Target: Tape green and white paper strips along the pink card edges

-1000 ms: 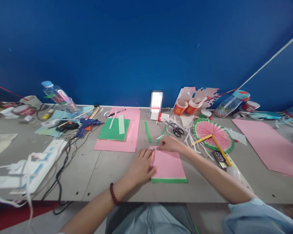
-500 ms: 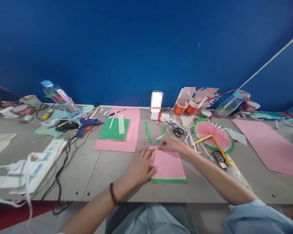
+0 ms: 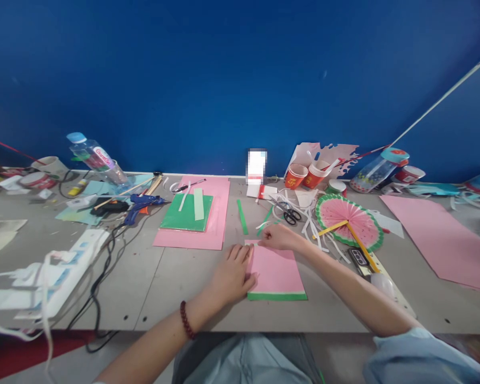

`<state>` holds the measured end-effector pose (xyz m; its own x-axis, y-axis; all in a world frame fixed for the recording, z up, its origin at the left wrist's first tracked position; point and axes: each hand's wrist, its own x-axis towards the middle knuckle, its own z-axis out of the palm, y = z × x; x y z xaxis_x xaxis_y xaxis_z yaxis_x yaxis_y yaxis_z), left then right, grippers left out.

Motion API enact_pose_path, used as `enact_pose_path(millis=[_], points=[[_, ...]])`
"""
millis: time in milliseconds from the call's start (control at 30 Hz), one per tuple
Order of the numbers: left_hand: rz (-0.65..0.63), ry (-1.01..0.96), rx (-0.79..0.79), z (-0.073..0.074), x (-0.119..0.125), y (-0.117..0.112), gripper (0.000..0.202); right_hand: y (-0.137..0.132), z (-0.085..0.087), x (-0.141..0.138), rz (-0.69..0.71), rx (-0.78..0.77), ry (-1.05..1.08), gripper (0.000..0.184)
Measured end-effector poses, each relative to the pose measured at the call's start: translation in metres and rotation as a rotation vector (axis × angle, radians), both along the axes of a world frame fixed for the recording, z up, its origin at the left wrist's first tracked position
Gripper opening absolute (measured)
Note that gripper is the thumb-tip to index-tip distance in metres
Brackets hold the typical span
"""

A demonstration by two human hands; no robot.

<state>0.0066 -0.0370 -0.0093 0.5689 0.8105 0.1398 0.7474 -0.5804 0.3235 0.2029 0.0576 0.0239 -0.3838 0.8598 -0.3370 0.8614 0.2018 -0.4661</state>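
Note:
A pink sheet of paper (image 3: 274, 272) with a white line and a green band along its near edge lies flat on the table in front of me. My left hand (image 3: 234, 272) rests on its left edge, fingers stretched out. At the sheet's far edge, my right hand (image 3: 278, 237) is closed, its fingertips pinched low against the paper. A short bit of whitish strip shows beside those fingertips; what they hold is too small to tell. Green paper strips (image 3: 242, 216) and black-handled scissors (image 3: 292, 215) lie just beyond my hands.
Left stand a green paper pack (image 3: 184, 216) on pink card (image 3: 160, 240), a blue glue gun (image 3: 138, 208) and a white power strip (image 3: 72, 272) with trailing cords. Right are a watermelon paper fan (image 3: 332, 210), white strips, paper cups (image 3: 296, 176) and pink card (image 3: 444, 240). A phone-like screen (image 3: 256, 166) leans at the wall.

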Motion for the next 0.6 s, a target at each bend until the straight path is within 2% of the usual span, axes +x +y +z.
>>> enact_pose_path(millis=[400,600], points=[[0.007,0.036,0.014,-0.0002,0.0015,-0.0009,0.058,-0.0022,0.0048,-0.0025,-0.016,0.003,-0.01,0.028],[-0.005,-0.036,-0.02,0.0006,0.0003,0.0018,0.059,-0.0013,0.003,-0.0023,-0.012,0.004,-0.009,0.027]])
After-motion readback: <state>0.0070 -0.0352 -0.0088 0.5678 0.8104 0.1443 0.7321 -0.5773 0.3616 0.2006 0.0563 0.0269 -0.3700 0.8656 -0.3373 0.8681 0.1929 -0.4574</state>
